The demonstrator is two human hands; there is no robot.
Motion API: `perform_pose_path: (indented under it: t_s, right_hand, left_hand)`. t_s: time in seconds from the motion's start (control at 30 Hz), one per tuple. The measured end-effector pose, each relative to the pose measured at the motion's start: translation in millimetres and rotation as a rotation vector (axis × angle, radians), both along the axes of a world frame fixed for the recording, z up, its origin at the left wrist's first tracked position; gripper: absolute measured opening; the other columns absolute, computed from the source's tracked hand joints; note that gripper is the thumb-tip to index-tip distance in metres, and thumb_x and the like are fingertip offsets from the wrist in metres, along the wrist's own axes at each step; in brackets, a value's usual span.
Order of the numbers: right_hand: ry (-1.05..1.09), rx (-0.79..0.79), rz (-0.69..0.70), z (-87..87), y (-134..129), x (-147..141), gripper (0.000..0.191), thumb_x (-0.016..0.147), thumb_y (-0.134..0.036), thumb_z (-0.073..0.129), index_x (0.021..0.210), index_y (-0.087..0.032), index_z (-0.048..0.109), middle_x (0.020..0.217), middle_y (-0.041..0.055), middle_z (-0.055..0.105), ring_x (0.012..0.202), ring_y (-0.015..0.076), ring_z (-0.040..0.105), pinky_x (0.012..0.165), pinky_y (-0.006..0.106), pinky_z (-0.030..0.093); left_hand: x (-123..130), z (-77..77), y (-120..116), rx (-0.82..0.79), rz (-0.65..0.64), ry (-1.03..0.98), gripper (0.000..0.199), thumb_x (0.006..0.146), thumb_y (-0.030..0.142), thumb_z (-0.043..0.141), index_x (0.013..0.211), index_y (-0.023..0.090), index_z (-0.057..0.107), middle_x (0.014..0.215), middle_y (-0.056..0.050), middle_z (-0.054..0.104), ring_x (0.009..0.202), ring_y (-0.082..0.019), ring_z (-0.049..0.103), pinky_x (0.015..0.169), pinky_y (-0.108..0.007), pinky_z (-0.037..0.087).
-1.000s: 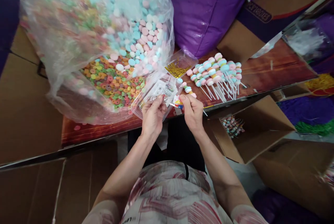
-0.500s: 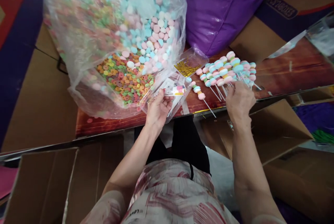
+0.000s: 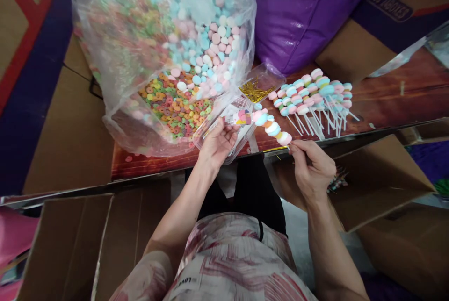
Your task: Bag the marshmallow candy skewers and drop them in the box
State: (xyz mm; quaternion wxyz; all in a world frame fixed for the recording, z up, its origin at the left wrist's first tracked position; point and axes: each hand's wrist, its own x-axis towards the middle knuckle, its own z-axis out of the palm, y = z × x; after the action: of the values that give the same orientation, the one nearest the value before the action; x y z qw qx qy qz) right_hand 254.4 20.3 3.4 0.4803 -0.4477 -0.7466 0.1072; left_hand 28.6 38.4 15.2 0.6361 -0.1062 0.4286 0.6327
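My left hand pinches a small clear packet with a pink and yellow print, above a clear plastic tray. The thumb and fingers of my right hand are closed on the lower stick end of a candy skewer. Its pink, blue and white pieces slant up to the left, and its upper end meets the packet; whether it is inside I cannot tell. A pile of similar skewers lies on the table to the right, white sticks pointing toward me.
A big clear bag of ring candies and pastel pieces covers the left of the red table. Gold twist ties lie behind the tray. A purple sack stands at the back. Open cardboard boxes sit below the table edge.
My right hand has moved left and down from the skewer pile, and now holds one skewer against the packet. The single skewer beside the tray no longer shows there. The view has shifted slightly.
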Motion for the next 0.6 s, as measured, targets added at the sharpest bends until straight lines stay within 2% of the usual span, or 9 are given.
perform_pose_path:
  t_s: [0.17, 0.37, 0.5, 0.6]
  right_hand:
    - [-0.205, 0.132, -0.007, 0.5, 4.8, 7.9, 0.014, 0.097, -0.014, 0.065, 0.097, -0.025, 0.074, 0.083, 0.0025, 0.078, 0.073, 0.0183, 0.071, 0.073, 0.034, 0.055]
    - [-0.434, 0.286, -0.004, 2.8, 1.3, 11.7, 0.019, 0.093, -0.011, 0.069, 0.105, -0.024, 0.076, 0.088, 0.0046, 0.080, 0.074, 0.0196, 0.069, 0.069, 0.035, 0.049]
    - [-0.316, 0.192, 0.059, 2.4, 0.3, 8.4, 0.020, 0.094, -0.009, 0.068, 0.104, -0.024, 0.075, 0.090, 0.0044, 0.080, 0.078, 0.0193, 0.071, 0.074, 0.034, 0.053]
    - [-0.176, 0.040, 0.062, -0.1, 1.1, 7.1, 0.015, 0.094, -0.011, 0.069, 0.099, -0.024, 0.075, 0.089, 0.0027, 0.079, 0.079, 0.0181, 0.070, 0.076, 0.033, 0.054]
  left_hand:
    - [-0.3, -6.7, -1.9, 0.029, 0.009, 0.055, 0.026, 0.089, 0.024, 0.080, 0.071, 0.016, 0.063, 0.060, 0.003, 0.060, 0.063, -0.010, 0.069, 0.062, -0.019, 0.052]
    - [-3.2, -24.7, -3.4, 0.174, 0.072, 0.229, 0.034, 0.067, 0.031, 0.096, 0.073, 0.016, 0.066, 0.063, 0.003, 0.067, 0.057, -0.010, 0.068, 0.058, -0.020, 0.051]
    - [-6.8, -30.0, -3.7, 0.215, 0.072, 0.343, 0.039, 0.062, 0.039, 0.098, 0.073, 0.017, 0.068, 0.068, 0.002, 0.072, 0.060, -0.011, 0.070, 0.059, -0.020, 0.053]
    - [-11.4, -29.8, -4.0, 0.239, -0.048, 0.380, 0.042, 0.060, 0.042, 0.099, 0.076, 0.016, 0.069, 0.069, 0.001, 0.073, 0.063, -0.014, 0.073, 0.059, -0.021, 0.054]
